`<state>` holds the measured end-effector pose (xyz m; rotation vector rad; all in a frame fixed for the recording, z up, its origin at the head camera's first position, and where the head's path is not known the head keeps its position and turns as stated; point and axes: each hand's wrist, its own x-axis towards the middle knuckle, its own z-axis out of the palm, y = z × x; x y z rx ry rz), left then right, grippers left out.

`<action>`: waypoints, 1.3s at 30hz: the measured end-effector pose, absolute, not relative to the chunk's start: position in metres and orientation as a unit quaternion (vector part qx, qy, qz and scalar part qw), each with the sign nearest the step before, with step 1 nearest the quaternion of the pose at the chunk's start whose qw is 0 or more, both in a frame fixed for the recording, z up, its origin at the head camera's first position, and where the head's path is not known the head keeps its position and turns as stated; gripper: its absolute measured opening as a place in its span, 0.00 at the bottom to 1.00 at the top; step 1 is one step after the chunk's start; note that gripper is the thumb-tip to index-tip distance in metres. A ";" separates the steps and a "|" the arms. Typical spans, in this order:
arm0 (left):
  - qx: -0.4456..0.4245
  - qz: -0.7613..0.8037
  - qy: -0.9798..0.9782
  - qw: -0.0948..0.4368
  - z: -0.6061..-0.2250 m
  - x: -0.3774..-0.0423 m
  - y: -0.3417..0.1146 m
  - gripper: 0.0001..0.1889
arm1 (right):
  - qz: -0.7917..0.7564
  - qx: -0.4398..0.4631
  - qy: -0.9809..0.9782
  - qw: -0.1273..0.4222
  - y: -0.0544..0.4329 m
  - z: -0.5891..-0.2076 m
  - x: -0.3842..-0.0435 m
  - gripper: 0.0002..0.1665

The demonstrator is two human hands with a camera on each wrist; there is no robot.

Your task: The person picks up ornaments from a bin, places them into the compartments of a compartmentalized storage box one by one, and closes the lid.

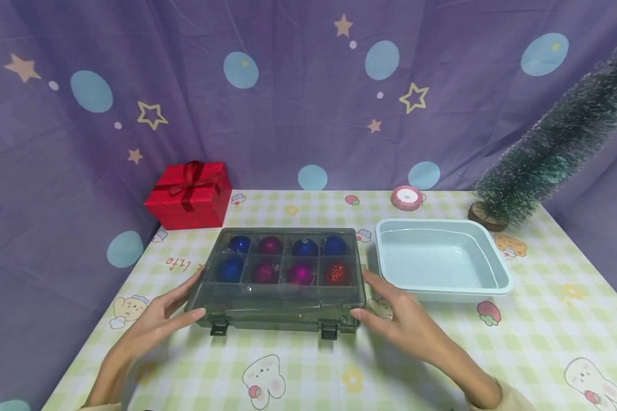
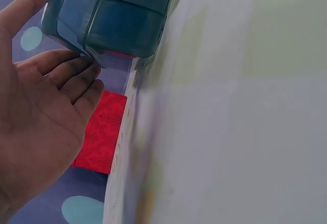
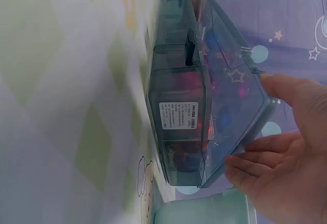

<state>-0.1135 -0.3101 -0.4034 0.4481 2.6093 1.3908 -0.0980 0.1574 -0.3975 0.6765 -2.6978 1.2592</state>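
A clear grey-green compartment box [image 3: 176,88] stands on the table, with shiny blue, pink and red baubles [image 1: 301,274] in its compartments. Its see-through lid [image 3: 232,116] is tilted up at the front, leaving a gap above the base. At the lid's left corner my left hand [image 1: 156,322] holds the edge, thumb in front and the other fingers along the side. My right hand [image 1: 411,325] grips the right corner the same way. Two dark latches [image 1: 328,330] hang loose along the front. A white label [image 3: 178,115] is stuck to the base.
Right of the box is a pale blue tray [image 1: 444,295]. A red gift box [image 1: 190,197] with a bow sits back left. Behind the tray lies a pink ribbon roll [image 1: 407,197]. A frosted small Christmas tree [image 1: 550,148] stands back right, before a purple curtain [image 1: 298,114].
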 end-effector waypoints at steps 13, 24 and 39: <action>0.153 0.466 0.869 0.068 -0.404 -0.112 -0.312 0.38 | 0.389 0.265 -0.879 0.077 0.152 -0.403 -0.097 0.41; 0.161 0.474 0.864 0.059 -0.401 -0.114 -0.314 0.36 | 0.410 0.243 -0.876 0.073 0.151 -0.408 -0.094 0.42; 0.160 0.483 0.861 0.003 -0.390 -0.117 -0.306 0.29 | 0.455 0.201 -0.861 0.108 0.149 -0.405 -0.097 0.41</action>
